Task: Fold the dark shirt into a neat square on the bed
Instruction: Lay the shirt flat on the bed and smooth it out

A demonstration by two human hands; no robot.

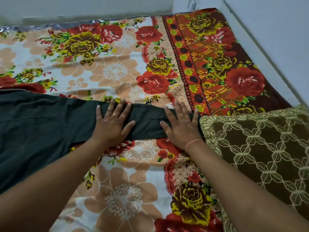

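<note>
Two hands lie flat, palms down, on one sleeve (147,123) of the dark shirt (33,131), which is spread out on the bed (117,67). The left hand (112,124) rests where the sleeve widens toward the shirt's body, fingers straight and spread apart, gripping nothing. The right hand (182,129) presses near the sleeve's outer end in the same way, fingers splayed, their tips reaching the sleeve's far edge. A thin orange thread band (192,143) circles the right wrist. The shirt's body fills the left side of the view and runs out of the picture there, so its full outline cannot be told; the sleeve stretches from it toward the right, lying flat across the bed's flowered cover of red, yellow and peach blooms. The sleeve's end sits just beside a brown cushion (259,148) with a pale lattice pattern, which lies at the right. A pale wall (275,30) runs behind and alongside the bed.
</note>
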